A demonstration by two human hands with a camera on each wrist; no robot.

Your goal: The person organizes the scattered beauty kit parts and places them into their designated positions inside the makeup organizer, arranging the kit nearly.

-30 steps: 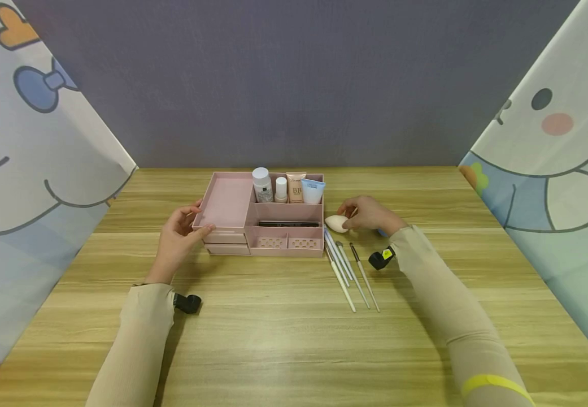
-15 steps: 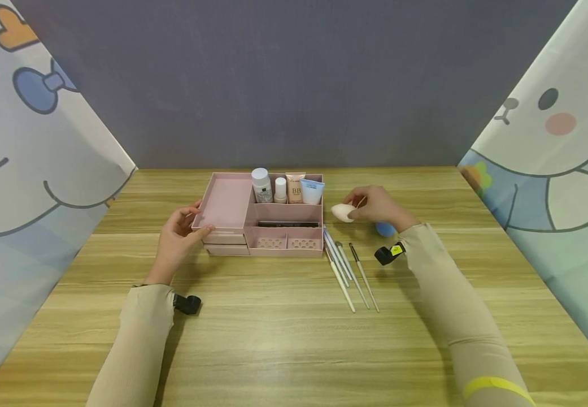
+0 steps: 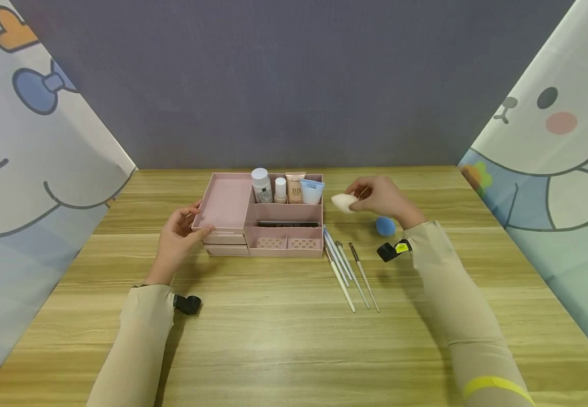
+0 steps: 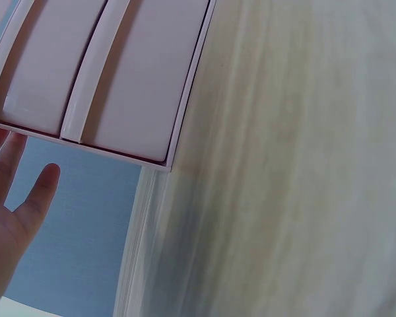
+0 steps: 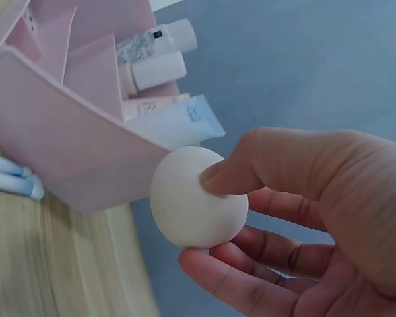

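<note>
A white makeup sponge (image 3: 344, 203), teardrop-shaped, is pinched between the thumb and fingers of my right hand (image 3: 381, 198), to the right of the pink organizer (image 3: 226, 198). The right wrist view shows the thumb pressed on the near face of the sponge and fingers beneath it. My left hand (image 3: 175, 240) is at the organizer's front left corner, fingers along its left side and thumb by the front edge. In the left wrist view those fingers (image 4: 5, 168) look extended beside the drawer fronts. A blue sponge (image 3: 385, 226) lies on the table below the right hand.
Several makeup brushes (image 3: 347, 271) lie right of the organizer. Its back compartment holds a clear bottle (image 3: 261, 186), a small white-capped bottle (image 3: 281, 191), a BB cream tube (image 3: 295, 188) and a blue tube (image 3: 312, 192). A black pencil (image 3: 287, 224) lies in the middle one.
My right hand has moved away and slightly right with the white makeup sponge, uncovering the blue sponge. The left hand has stayed at the organizer's corner.
</note>
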